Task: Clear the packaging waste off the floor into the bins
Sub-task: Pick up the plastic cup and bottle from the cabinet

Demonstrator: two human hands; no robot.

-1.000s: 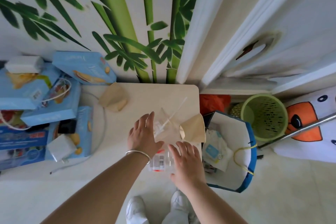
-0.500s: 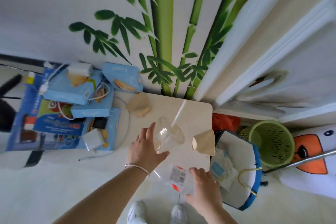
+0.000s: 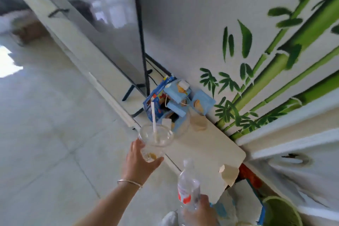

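Green bin (image 3: 280,211) cut by edge

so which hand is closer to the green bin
Right. The right hand, gripping the plastic bottle, is low and just left of the green bin. The left hand holds the clear cup farther up and left.

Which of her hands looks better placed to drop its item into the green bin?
Probably the right hand: gripping the clear plastic bottle, it is nearer the green perforated bin. The left hand, holding the clear plastic cup, is farther.
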